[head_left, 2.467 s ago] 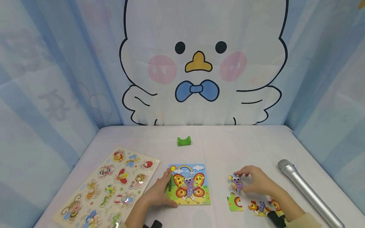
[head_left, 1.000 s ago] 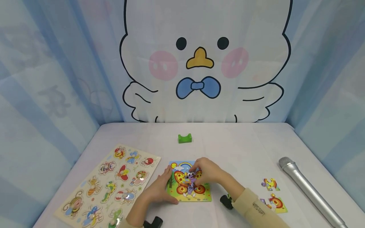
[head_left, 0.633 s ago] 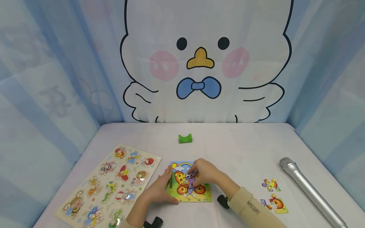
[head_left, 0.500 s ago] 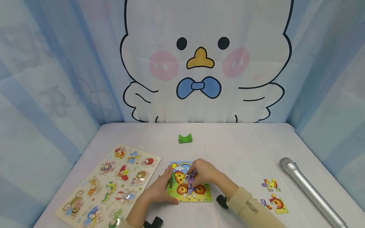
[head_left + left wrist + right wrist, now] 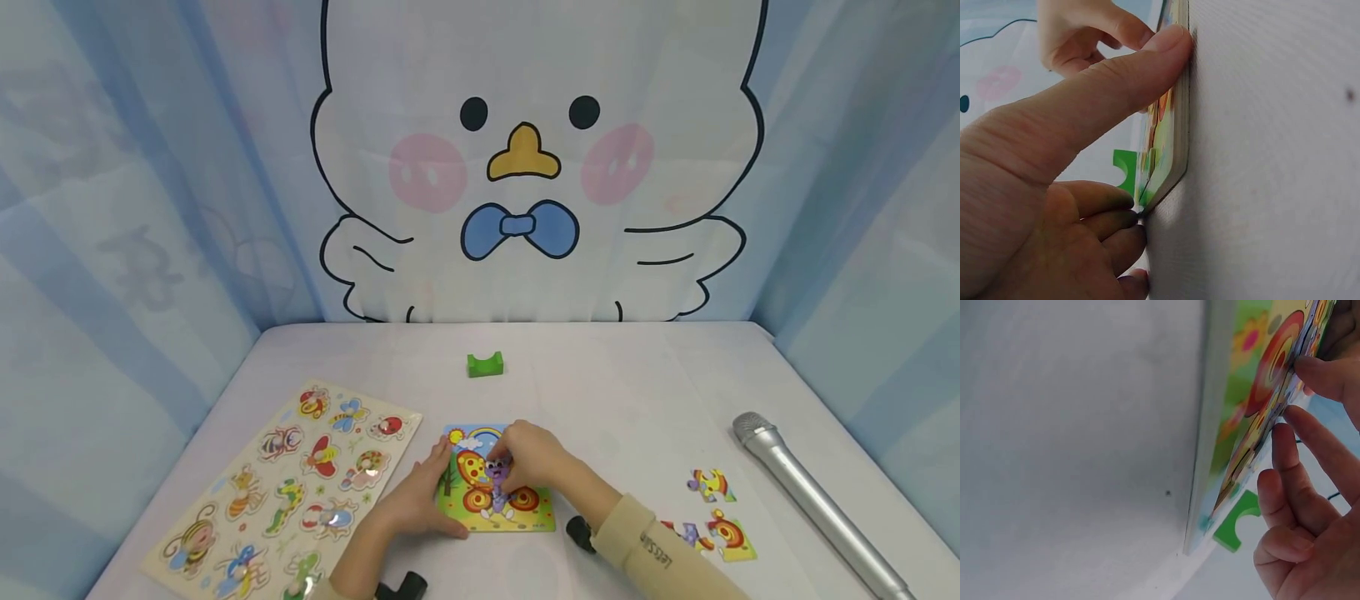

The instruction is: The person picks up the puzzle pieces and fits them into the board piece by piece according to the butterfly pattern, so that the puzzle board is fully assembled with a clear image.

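Note:
A square butterfly puzzle board (image 5: 472,523) lies flat in the middle of the table in the head view. My left hand (image 5: 416,498) grips its near-left corner, thumb along the near edge and fingers at the left edge. My right hand (image 5: 534,457) is over the upper right of the board. Between its thumb and index finger it pinches a puzzle piece (image 5: 497,472) with a purple butterfly face, low against the picture. In the right wrist view the thumb and fingertips touch the board's face; the piece's outline there is hard to make out.
Loose puzzle pieces (image 5: 731,536) lie at the right, some partly hidden by the right sleeve. Beyond them is a silver microphone (image 5: 817,504). A large insect peg board (image 5: 281,492) lies left, and a green notched block (image 5: 485,365) stands behind the puzzle.
My right hand has carried the face piece from the right side leftward onto the board. Over the last half second it has shifted only slightly. The left hand stays at the board's corner.

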Available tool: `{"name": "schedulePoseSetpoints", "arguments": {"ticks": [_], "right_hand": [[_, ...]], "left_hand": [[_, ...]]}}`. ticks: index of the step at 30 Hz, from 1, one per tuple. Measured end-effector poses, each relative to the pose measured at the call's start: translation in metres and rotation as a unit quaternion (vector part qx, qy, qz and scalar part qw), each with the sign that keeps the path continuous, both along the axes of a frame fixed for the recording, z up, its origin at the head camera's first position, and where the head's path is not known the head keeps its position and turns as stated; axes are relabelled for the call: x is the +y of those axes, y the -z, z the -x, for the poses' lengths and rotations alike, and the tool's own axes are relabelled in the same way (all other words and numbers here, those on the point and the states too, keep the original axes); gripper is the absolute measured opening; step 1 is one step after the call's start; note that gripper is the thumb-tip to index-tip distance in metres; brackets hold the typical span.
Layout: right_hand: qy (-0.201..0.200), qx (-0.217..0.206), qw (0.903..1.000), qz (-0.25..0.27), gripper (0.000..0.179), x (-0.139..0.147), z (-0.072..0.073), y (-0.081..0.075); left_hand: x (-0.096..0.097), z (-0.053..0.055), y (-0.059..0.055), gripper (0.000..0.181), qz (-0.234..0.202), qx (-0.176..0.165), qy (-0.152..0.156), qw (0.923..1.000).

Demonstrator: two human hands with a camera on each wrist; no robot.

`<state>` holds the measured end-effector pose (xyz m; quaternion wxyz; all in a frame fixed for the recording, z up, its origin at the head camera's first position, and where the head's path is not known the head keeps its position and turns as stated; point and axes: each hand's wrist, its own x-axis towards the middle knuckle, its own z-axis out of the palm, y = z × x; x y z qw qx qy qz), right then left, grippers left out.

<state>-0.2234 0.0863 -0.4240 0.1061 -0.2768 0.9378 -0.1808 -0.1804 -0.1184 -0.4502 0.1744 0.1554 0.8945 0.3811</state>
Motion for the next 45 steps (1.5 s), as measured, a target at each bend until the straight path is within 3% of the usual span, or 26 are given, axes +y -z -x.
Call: {"name": "schedulePoseSetpoints", "arguments": {"ticks": [9, 16, 29, 45], "right_hand": [[-0.001, -0.06, 0.9971, 0.048, 0.034, 0.006, 0.0, 0.001], [-0.003, -0.107, 0.9852, 0.134, 0.04, 0.021, -0.002, -0.002], [-0.001, -0.057, 0.979, 0.196, 0.039, 0.065, -0.013, -0.005], [0.05, -0.009, 0.9788, 0.199, 0.039, 0.125, -0.03, -0.016]], "left_hand": [[0.0, 0.0, 0.001, 0.117, -0.003, -0.001, 0.001, 1.0], [0.001, -0.001, 0.0, 0.117, 0.0, 0.002, -0.002, 1.0], [0.0, -0.001, -0.002, 0.116, 0.017, 0.019, -0.006, 0.9997], [0.001, -0.001, -0.002, 0.117, 0.012, 0.021, -0.01, 0.9997]]}}
